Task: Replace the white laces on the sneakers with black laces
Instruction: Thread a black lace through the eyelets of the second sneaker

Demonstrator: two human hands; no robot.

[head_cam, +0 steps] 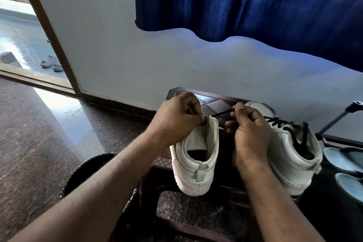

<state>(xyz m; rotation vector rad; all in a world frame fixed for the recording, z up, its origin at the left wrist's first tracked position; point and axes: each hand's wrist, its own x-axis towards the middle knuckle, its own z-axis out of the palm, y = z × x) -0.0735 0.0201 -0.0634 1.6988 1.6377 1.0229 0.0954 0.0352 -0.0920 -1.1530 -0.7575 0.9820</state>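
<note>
- Head view: the left sneaker (196, 163) stands on the stool (212, 100), heel at the near edge and toe toward the far edge; the right sneaker (290, 149), beside it, is already black-laced.
- The left hand (174, 118) pinches the left sneaker's tongue top.
- The right hand (249, 129) has its fingers closed on the lace (224, 113).
- The lace runs crosswise between the hands, so the right hand probably feeds it.

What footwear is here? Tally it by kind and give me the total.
White sneakers: 2
Pale blue slippers: 2
Grey slippers outside the doorway: 2
Total: 6
</note>
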